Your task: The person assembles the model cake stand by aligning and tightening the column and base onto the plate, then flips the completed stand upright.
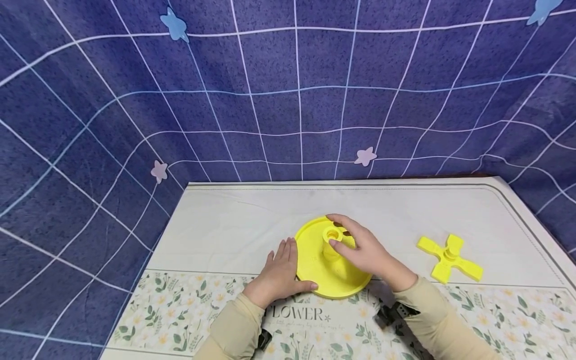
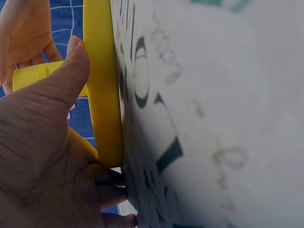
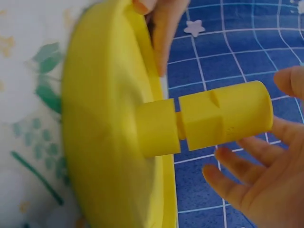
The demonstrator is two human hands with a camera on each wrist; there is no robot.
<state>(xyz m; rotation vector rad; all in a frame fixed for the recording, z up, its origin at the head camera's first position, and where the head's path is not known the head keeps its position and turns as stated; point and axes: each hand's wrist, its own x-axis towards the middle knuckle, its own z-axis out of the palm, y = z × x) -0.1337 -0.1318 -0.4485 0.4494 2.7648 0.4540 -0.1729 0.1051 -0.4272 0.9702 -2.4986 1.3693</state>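
Observation:
A round yellow dish with a raised rim lies on the table, and a hollow yellow post stands upright at its middle. In the right wrist view the post shows an upper sleeve and a lower stub, joined by a narrow neck. My left hand rests against the dish's left side, fingers straight and thumb at the near rim. Around the post's top curves my right hand, thumb in front and fingers behind. In the right wrist view those fingers are spread, with a gap to the sleeve.
To the right of the dish lies a yellow four-armed cross piece with a short peg at its centre. A white, flower-printed cloth covers the table. Blue gridded curtains hang behind the table and along its sides.

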